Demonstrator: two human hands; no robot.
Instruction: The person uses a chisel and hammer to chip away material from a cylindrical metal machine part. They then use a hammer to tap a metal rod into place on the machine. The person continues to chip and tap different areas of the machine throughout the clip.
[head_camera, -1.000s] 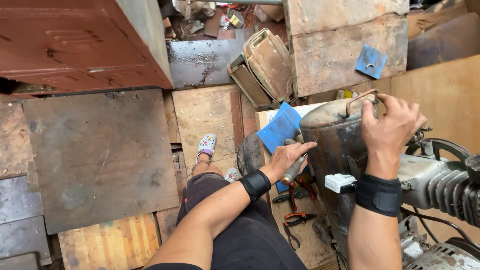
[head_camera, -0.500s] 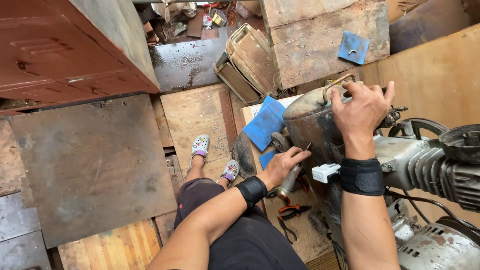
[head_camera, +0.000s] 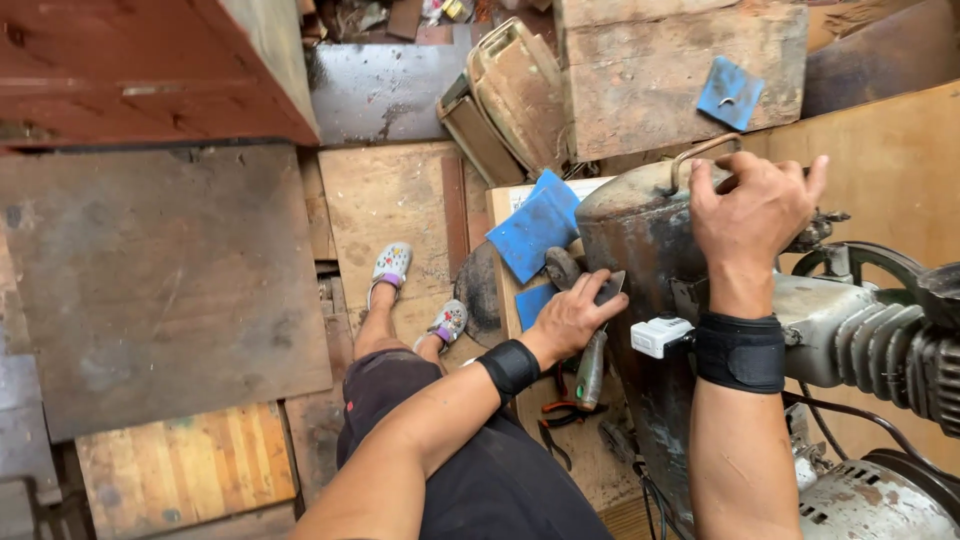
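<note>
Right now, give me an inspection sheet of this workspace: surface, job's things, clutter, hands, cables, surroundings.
Surface: worn wooden boards and a rusty metal sheet underfoot.
Job's things: rusty tank with a wire handle on top; grey finned motor beside it.
Clutter: blue sheets, pliers on the floor.
Hands: left hand presses a dark sanding piece against the tank; right hand rests on the tank's top.
Cables: dark cable under the motor.
Surroundings: red-brown cabinet, wooden crate.
</note>
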